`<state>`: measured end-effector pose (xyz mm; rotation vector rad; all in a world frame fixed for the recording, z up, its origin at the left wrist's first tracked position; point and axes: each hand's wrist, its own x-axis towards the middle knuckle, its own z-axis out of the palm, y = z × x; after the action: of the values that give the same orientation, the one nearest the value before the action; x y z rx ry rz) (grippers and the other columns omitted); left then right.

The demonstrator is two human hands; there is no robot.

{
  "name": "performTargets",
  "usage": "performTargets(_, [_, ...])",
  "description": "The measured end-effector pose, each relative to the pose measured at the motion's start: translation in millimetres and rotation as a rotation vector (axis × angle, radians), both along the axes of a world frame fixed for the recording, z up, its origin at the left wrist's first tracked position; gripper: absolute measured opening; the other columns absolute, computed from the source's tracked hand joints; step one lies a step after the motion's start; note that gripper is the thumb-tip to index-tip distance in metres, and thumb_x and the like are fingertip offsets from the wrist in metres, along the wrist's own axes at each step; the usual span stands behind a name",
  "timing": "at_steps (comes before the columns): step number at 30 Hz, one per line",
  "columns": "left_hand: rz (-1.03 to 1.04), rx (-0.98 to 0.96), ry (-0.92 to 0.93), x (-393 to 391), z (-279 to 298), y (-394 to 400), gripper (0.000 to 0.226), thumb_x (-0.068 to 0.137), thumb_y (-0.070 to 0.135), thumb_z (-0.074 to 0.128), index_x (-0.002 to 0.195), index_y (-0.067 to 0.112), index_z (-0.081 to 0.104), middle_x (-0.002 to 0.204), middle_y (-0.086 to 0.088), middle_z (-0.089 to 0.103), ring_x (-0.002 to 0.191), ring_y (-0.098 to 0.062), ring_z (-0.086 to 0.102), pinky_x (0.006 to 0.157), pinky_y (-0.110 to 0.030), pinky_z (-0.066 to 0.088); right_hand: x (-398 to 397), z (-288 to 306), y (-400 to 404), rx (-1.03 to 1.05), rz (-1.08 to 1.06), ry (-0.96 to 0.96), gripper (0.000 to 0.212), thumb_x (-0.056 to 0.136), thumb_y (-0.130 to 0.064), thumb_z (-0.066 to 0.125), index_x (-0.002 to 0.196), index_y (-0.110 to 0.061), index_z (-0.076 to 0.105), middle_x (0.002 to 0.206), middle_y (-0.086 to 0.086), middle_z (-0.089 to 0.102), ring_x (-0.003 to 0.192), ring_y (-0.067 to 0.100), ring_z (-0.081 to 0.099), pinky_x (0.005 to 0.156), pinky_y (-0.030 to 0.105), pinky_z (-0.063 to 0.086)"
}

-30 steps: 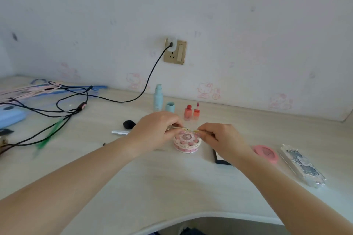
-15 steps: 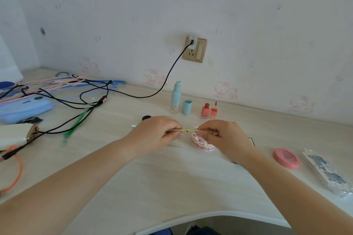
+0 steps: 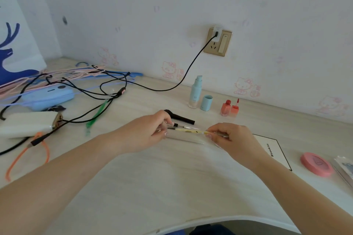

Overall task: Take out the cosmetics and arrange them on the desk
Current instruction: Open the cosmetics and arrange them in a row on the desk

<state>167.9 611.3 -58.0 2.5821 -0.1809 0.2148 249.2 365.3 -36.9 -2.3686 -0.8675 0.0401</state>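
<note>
Above the desk [image 3: 172, 187], both hands pinching a yellow brow pencil [image 3: 188, 130], left hand [image 3: 150, 131], right hand [image 3: 232, 136].

Bench [image 3: 172, 187]: bottle [image 3: 195, 92], cap [image 3: 206, 102] and two vials [image 3: 229, 108] in a row along the wall; cables [image 3: 80, 89] far left; compact [image 3: 316, 164] far right; brush [image 3: 179, 117] before the bottle.

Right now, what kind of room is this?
Probably a bedroom or dorm with a light wooden desk against the wall. The wallpaper has pink cartoon cat prints, clothes hangers lie at the left, and cosmetics like a pale blue pump bottle stand near the wall.
</note>
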Motion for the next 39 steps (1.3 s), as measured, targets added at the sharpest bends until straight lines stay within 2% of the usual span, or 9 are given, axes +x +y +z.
performTargets(4, [0.133, -0.065, -0.026, -8.9, -1.5, 26.6, 0.006, 0.093, 0.018, 0.053, 0.099, 0.021, 0.054, 0.079, 0.019, 0.07, 0.072, 0.0, 0.062, 0.069, -0.018, 0.047, -2.6, -14.8, 7.8, -0.067, -0.062, -0.093, 0.016, 0.089, -0.041, 0.056, 0.093, -0.033, 0.068, 0.079, -0.008, 0.062, 0.082, 0.012, 0.054, 0.074, 0.026, 0.044])
performTargets(7, [0.248, -0.388, -0.135, -15.0, 1.9, 30.9, 0.01, 0.089, 0.016, 0.06, 0.08, 0.017, 0.065, 0.072, 0.01, 0.074, 0.066, -0.001, 0.065, 0.063, -0.014, 0.047, -7.1, -22.3, 16.6, -0.017, -0.091, -0.099, 0.015, 0.091, -0.038, 0.053, 0.086, -0.03, 0.064, 0.067, -0.005, 0.056, 0.069, 0.006, 0.049, 0.065, 0.014, 0.038])
performTargets(10, [0.254, -0.775, -0.056, -17.3, 2.7, 11.5, 0.014, 0.091, 0.019, 0.057, 0.088, 0.015, 0.071, 0.083, 0.006, 0.076, 0.073, -0.001, 0.067, 0.061, -0.015, 0.05, -15.7, -25.7, 35.9, 0.178, -0.117, 0.091, 0.02, 0.095, -0.032, 0.047, 0.08, -0.026, 0.058, 0.058, -0.004, 0.044, 0.057, 0.011, 0.041, 0.058, 0.02, 0.034])
performTargets(13, [0.21, -1.024, 0.08, -15.3, -4.7, -11.5, 0.02, 0.092, 0.027, 0.056, 0.1, 0.019, 0.071, 0.102, 0.006, 0.074, 0.097, -0.004, 0.068, 0.082, -0.024, 0.054, -25.9, -25.2, 57.6, 0.328, -0.1, 0.277, 0.024, 0.097, -0.03, 0.043, 0.079, -0.025, 0.058, 0.06, -0.005, 0.045, 0.052, 0.004, 0.041, 0.056, 0.021, 0.036])
performTargets(16, [0.196, -1.193, 0.106, -10.0, -4.6, -24.0, 0.025, 0.091, 0.03, 0.056, 0.106, 0.017, 0.07, 0.108, 0.003, 0.072, 0.105, -0.007, 0.066, 0.088, -0.029, 0.051, -35.1, -21.4, 73.9, 0.411, -0.065, 0.369, 0.026, 0.097, -0.031, 0.042, 0.08, -0.022, 0.059, 0.057, -0.009, 0.046, 0.045, 0.0, 0.041, 0.054, 0.017, 0.034])
performTargets(22, [0.198, -1.299, 0.055, -5.3, -2.3, -31.7, 0.02, 0.092, 0.024, 0.055, 0.09, 0.02, 0.075, 0.105, -0.004, 0.073, 0.101, -0.013, 0.068, 0.096, -0.034, 0.049, -42.6, -20.2, 85.3, 0.47, -0.017, 0.497, 0.03, 0.098, -0.031, 0.042, 0.093, -0.01, 0.063, 0.053, -0.012, 0.044, 0.045, 0.001, 0.039, 0.054, 0.018, 0.034])
performTargets(30, [0.255, -1.744, -0.002, -3.2, 7.4, -17.0, 0.018, 0.095, 0.02, 0.05, 0.098, 0.009, 0.063, 0.084, -0.001, 0.074, 0.084, -0.014, 0.072, 0.077, -0.033, 0.059, -39.6, -24.7, 75.5, 0.54, -0.021, 0.575, 0.026, 0.099, -0.022, 0.043, 0.096, -0.026, 0.069, 0.065, -0.007, 0.048, 0.057, 0.004, 0.043, 0.065, 0.024, 0.041])
performTargets(35, [0.222, -1.719, 0.139, -4.6, 3.7, -27.1, 0.021, 0.093, 0.023, 0.053, 0.1, 0.008, 0.066, 0.078, 0.0, 0.069, 0.076, -0.013, 0.072, 0.071, -0.032, 0.06, -31.8, -7.3, 75.1, 0.619, -0.023, 0.504, 0.02, 0.093, -0.024, 0.055, 0.089, -0.034, 0.072, 0.075, -0.021, 0.068, 0.071, -0.009, 0.057, 0.076, 0.016, 0.043])
performTargets(39, [0.164, -1.649, 0.227, -5.5, 4.3, -32.1, 0.024, 0.093, 0.024, 0.051, 0.101, 0.007, 0.066, 0.093, -0.006, 0.073, 0.087, -0.017, 0.072, 0.073, -0.03, 0.06, -28.6, 2.9, 77.7, 0.728, 0.012, 0.525, 0.012, 0.09, -0.023, 0.059, 0.089, -0.025, 0.071, 0.074, -0.014, 0.072, 0.076, -0.006, 0.064, 0.073, 0.012, 0.043])
